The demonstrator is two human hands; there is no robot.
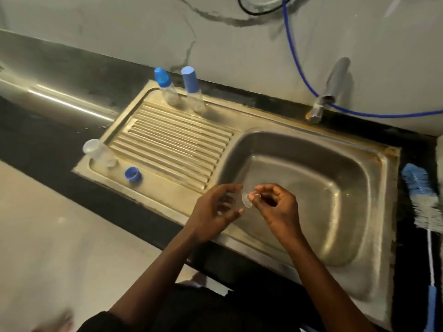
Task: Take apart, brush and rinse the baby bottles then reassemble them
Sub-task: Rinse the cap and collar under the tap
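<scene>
Now, over the sink [374,161], near-left rim: right hand [275,208] pinches clear teat [247,202], thumb and forefinger closed on its flange. Left hand [213,212] half-curled beside it; whether it grips, unclear.

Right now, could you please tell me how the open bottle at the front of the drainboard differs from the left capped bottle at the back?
The front bottle has no cap and its mouth is open; the back-left bottle wears a blue cap. The front bottle stands at the drainboard's near left corner, beside a loose blue ring; the back-left bottle stands at the far edge, beside another capped bottle. Both are clear and upright.
</scene>
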